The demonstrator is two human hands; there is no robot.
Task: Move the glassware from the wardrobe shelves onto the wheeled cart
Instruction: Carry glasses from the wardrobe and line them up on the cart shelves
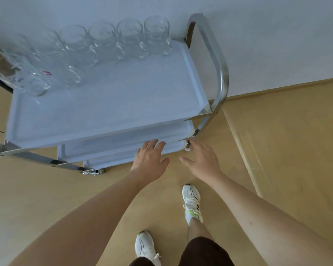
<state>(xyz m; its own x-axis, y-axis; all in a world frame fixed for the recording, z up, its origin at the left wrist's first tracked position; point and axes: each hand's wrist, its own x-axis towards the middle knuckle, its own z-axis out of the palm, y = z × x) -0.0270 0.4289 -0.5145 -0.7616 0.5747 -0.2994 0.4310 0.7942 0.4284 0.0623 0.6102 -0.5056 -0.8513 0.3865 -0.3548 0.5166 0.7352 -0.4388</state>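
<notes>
A wheeled cart (112, 112) with white trays and a chrome frame stands against the wall. Several clear glass mugs (104, 41) stand in a row along the far edge of its top tray, and more glassware (29, 79) is bunched at the tray's left end. My left hand (149, 160) is held out with straight fingers in front of the cart's lower trays, holding nothing. My right hand (202, 160) hangs open beside the cart's near right leg, also holding nothing. The wardrobe is out of view.
The cart's chrome push handle (217, 60) rises at its right end. A caster (93, 172) shows at the near left. My feet in white trainers (192, 202) stand on the tan wooden floor. A white wall runs behind the cart.
</notes>
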